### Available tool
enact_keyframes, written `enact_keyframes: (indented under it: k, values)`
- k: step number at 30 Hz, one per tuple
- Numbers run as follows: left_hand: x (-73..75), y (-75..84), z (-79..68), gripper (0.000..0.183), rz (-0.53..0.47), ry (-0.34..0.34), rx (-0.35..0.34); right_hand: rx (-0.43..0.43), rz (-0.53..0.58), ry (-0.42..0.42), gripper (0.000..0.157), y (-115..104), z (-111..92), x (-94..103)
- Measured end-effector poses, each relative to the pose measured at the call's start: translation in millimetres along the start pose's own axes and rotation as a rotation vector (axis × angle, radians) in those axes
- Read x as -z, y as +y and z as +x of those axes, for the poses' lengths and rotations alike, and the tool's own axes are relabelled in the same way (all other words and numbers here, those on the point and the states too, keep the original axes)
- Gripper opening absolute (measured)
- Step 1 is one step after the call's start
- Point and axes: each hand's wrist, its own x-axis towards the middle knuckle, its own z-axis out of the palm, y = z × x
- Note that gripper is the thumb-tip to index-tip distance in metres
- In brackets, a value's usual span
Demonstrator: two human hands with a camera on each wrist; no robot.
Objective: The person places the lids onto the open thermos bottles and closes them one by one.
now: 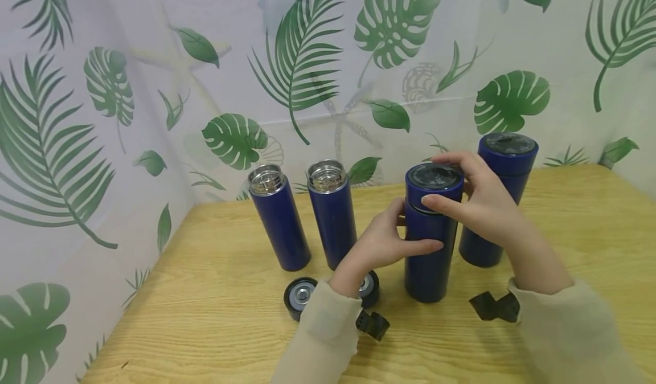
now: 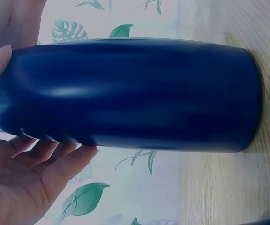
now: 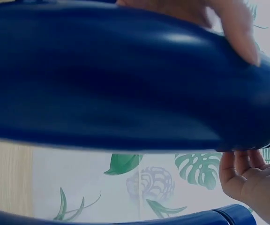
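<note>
A dark blue thermos flask [image 1: 429,264] with a glossy dark-topped lid [image 1: 434,178] stands upright between both hands. My left hand [image 1: 381,239] grips the upper body, thumb across the front and fingers behind; the left wrist view shows these fingers [image 2: 62,161] along one side. Around the lid curls my right hand [image 1: 487,199], its thumb at the front lower rim. A thin line parts lid and body. Another lidded blue flask [image 1: 482,239] stands behind the right hand. Left of them are two open flasks [image 1: 284,230] with bare steel necks.
Two upturned lids, a left one [image 1: 299,297] and a right one [image 1: 369,290], lie on the wooden table [image 1: 205,315] near the left forearm, which partly covers the right one. Black pieces [image 1: 494,307] show at both cuffs. A leaf-patterned cloth [image 1: 205,88] hangs behind the table.
</note>
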Motion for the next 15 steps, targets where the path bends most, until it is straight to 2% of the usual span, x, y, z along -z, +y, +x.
enact_keyframes:
  k: [3,6,8,10,13,15]
  values:
    - [0.2,0.1,-0.1,0.066,-0.006,-0.001,0.002,0.015,0.019,-0.014,0.046,-0.5,0.0,-0.4]
    - [0.3,0.2,-0.1,0.067,-0.014,-0.003,0.004,0.055,0.225,-0.058,0.040,0.1,-1.0,1.2]
    - [0.4,0.3,-0.3,0.068,-0.018,-0.005,0.008,0.083,0.369,-0.084,0.041,1.1,-1.4,2.4]
    - [0.4,0.3,-0.2,0.068,-0.020,-0.007,0.011,0.112,0.466,-0.099,0.043,2.3,-1.5,3.5]
    - [0.2,0.0,-0.2,0.068,-0.022,-0.010,0.010,0.120,0.465,-0.096,0.045,3.7,-1.7,4.8]
    - [0.1,0.0,0.1,0.068,-0.022,-0.010,0.007,0.102,0.406,-0.082,0.046,3.5,-2.0,5.1]
